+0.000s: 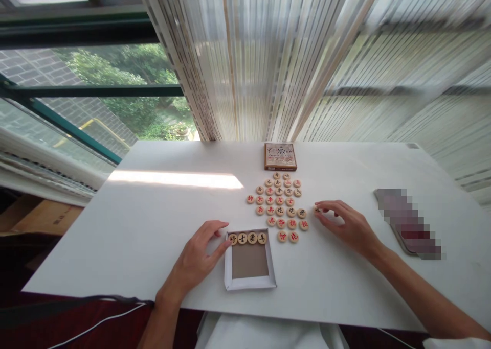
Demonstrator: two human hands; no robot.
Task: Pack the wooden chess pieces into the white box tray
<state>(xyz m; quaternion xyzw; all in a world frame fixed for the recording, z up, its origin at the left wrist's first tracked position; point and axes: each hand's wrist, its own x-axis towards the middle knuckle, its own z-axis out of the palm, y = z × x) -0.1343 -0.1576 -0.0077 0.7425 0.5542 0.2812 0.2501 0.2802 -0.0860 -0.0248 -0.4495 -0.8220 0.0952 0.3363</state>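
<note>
My right hand [351,229] pinches one round wooden Chinese chess piece [316,209] between thumb and fingertips, just right of the spread pieces. Beside the shallow white box tray [250,283] is my left hand [195,254], fingers apart, its thumb at the upper left corner. Inside the tray, several black-lettered pieces [252,238] lie in one row along the far wall; the brown bottom shows below them. Several loose pieces with red or black characters, such as a red-lettered piece [292,224], lie face up between my hands and beyond the tray.
A printed Chinese chess box lid [280,156] lies at the table's far edge. To the right is a blurred-out flat object [407,224]. Sunlight falls across the white table [126,241]. A string curtain [249,57] and a window stand behind it.
</note>
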